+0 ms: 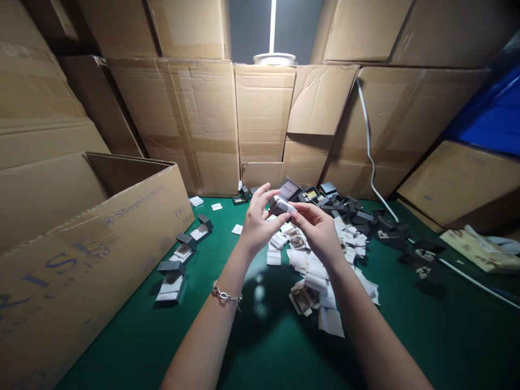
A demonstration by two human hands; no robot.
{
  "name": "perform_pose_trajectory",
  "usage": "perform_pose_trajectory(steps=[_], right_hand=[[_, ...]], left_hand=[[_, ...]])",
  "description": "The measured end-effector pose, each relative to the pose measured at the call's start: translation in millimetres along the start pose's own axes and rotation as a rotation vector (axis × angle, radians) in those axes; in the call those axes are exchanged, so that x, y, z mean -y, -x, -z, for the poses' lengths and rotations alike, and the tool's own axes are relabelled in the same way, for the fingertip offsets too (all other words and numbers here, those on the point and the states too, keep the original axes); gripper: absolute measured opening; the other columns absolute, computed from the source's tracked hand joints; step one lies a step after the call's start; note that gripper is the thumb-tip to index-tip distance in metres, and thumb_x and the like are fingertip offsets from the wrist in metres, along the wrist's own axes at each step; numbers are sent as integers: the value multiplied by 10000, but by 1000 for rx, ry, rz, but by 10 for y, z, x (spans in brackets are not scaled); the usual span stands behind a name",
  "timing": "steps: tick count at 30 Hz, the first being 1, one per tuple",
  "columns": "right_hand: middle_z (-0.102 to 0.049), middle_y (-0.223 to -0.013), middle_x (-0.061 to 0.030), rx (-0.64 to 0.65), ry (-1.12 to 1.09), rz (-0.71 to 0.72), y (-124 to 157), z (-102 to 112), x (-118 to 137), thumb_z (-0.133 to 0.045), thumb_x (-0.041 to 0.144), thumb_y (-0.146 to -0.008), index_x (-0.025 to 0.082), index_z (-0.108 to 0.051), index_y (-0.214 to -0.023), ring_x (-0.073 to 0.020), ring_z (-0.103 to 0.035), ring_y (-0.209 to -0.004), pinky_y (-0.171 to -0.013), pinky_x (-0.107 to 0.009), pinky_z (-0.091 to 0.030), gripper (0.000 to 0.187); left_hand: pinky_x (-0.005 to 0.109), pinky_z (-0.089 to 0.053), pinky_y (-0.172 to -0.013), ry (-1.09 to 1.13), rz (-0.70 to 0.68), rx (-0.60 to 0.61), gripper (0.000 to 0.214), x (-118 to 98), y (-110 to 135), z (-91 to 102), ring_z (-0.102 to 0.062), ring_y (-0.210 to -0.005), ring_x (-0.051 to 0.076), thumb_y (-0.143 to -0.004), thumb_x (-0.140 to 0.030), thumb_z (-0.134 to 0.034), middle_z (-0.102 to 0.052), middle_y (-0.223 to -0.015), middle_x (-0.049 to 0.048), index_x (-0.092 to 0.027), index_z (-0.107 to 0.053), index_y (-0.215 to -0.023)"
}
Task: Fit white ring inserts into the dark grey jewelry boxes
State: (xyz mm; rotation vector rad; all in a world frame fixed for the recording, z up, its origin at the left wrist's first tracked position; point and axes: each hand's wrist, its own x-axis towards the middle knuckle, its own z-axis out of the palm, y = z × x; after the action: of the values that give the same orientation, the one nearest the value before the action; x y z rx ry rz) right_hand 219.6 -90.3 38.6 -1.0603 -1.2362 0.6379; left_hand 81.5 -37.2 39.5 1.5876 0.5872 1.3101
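Both my hands are raised together over the middle of the table, around a small white folded piece (285, 205) that looks like paper or thin card. My left hand (258, 225) has its thumb under the piece and its fingers curved above it. From the other side, my right hand (319, 230) pinches the piece between thumb and fingers. Below them lies a heap of white paper pieces (314, 271), with an opened small carton (303, 298) at its near side. Behind my hands, an open black box (289, 189) with a pale lid lining tops a pile of dark boxes (349, 208).
At left stands a large open cardboard carton (122, 233). Beside it, a row of small dark lidded boxes (171, 268) runs along the green table (260, 352). Stacked cartons (195, 119) wall off the back. A white cable (368, 130) hangs down at right, near a bag (473, 246).
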Motion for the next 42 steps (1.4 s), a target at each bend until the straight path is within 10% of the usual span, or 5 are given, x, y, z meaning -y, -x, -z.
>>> perform_pose_trajectory(steps=[7, 20, 27, 37, 42], right_hand=[[-684, -927, -85, -51, -75, -64, -1, -26, -2, -747, 403, -714, 126, -685, -918, -165, -650, -838, -760, -271, -531, 349], [-694, -926, -71, -44, 413, 243, 28, 131, -63, -624, 354, -834, 117, -718, -1002, -186, -660, -802, -736, -301, -522, 306], [-693, -907, -68, -72, 336, 201, 15, 93, -114, -641, 362, -815, 126, -717, -968, -177, -659, -783, -712, -288, -522, 292], [-685, -809, -69, -20, -211, -130, -11, 24, 30, -813, 336, -622, 122, -696, -782, -124, -635, -714, -688, -234, -521, 292], [-686, -918, -84, -91, -156, 32, 35, -82, -26, -773, 330, -683, 155, -725, -808, -171, -646, -853, -791, -305, -534, 221]], left_hand=[[300, -562, -945, 314, 265, -69, 952, 99, -49, -90, -591, -1101, 197, -438, -432, -908, -541, -1297, 116, -178, -527, -1273], [237, -590, -788, 407, 352, -24, 847, 29, -38, -96, -644, -982, 185, -431, -236, -906, -664, -1101, 96, -167, -595, -1216], [483, -450, -1094, 391, 335, -20, 933, 49, -38, -102, -561, -1161, 266, -408, -294, -915, -580, -1247, 134, -137, -560, -1256], [353, -495, -1029, 249, 164, -35, 808, 55, -56, -64, -575, -1098, 199, -416, -358, -924, -553, -1254, 78, -186, -643, -1154], [252, -535, -911, 374, 234, -56, 865, -24, -48, -54, -600, -1015, 159, -392, -322, -941, -611, -1172, 86, -166, -625, -1182]])
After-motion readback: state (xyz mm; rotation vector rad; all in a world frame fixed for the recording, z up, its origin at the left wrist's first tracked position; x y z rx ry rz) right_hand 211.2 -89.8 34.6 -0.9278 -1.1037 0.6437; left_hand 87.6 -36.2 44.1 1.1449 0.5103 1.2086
